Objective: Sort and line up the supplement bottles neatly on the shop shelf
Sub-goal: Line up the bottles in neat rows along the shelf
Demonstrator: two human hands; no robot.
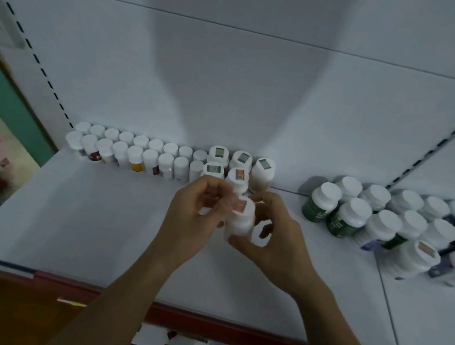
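Head view, left hand (pixel 194 217): fingers curled, gripping the white bottle (pixel 240 217) from its left; fingertips blurred.
Right hand (pixel 277 245): curled round the white bottle's right side, thumb under it; a second bottle (pixel 261 233) shows between its fingers.
White bottle: over the shelf (pixel 99 213).
Small-bottle rows (pixel 136 151): behind-left of the white bottle.
Loose cluster (pixel 387 222): to its right, cut off at the frame edge.
Unclear: whether the white bottle touches the shelf.

text: none legible | cap stickers (pixel 218 152): blurred | bottle labels (pixel 313 211): too small to read
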